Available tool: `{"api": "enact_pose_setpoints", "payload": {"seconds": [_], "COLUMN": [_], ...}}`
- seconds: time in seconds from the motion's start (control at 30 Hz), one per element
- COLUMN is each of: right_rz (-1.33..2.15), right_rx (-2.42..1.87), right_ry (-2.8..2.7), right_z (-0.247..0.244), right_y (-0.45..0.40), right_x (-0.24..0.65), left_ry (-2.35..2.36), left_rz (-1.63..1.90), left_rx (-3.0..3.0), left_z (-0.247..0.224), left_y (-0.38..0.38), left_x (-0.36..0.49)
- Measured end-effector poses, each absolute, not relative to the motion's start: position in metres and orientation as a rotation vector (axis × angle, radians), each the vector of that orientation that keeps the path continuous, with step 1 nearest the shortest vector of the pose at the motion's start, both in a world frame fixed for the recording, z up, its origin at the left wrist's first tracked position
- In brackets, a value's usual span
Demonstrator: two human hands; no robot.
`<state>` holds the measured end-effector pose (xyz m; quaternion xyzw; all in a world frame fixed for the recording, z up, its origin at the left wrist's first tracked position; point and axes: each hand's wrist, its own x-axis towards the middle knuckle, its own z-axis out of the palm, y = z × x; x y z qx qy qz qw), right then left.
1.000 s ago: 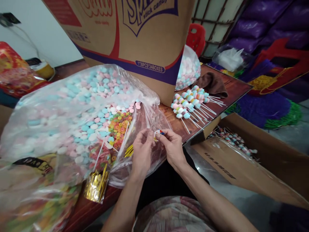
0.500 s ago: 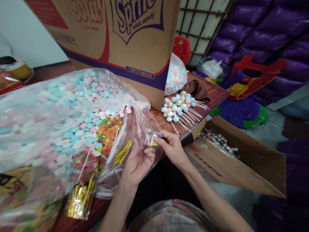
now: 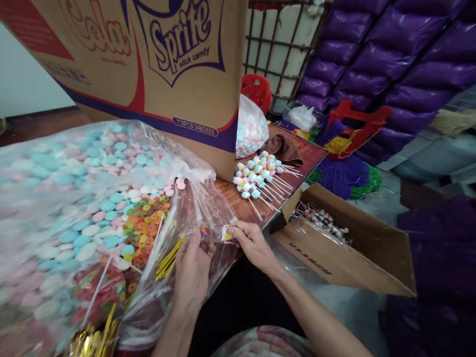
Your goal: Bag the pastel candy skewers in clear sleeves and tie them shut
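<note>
Right now my right hand (image 3: 255,244) has its grip closed on a small printed packet (image 3: 227,234), pinched between thumb and fingers near the front edge of the surface (image 3: 219,191). My left hand (image 3: 194,265) curls just beside some gold strips (image 3: 169,259); I cannot tell whether its grip holds anything. Candy sticks (image 3: 258,173) lie beyond the packet, near a tall printed box (image 3: 186,94).
</note>
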<state>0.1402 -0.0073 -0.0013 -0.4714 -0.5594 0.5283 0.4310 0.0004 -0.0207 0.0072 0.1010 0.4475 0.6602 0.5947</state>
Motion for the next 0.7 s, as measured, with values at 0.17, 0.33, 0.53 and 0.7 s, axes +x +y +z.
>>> {"api": "enact_pose_setpoints", "payload": {"seconds": [0.17,0.33,0.53,0.7], "right_rz": [1.324,1.04,0.087,-0.134], "right_rx": [-1.17,-1.336,-1.748,-1.829], "right_ry": [-1.446,-1.302,-1.593,-1.7], "right_z": [-0.002,-0.011,-0.019,-0.031], "right_y": [-0.005,0.003,0.034,0.048], "right_x": [0.149,0.158,0.201,0.213], "left_ry": [1.128,1.138,1.116,1.112], "left_rz": [1.574,1.68,1.695,1.636], "left_rx": [0.248,0.179,0.069,-0.066], "left_z": [0.007,0.01,0.01,0.005], "left_y": [-0.014,-0.008,0.001,0.007], "left_x": [-0.006,-0.005,-0.014,-0.018]}}
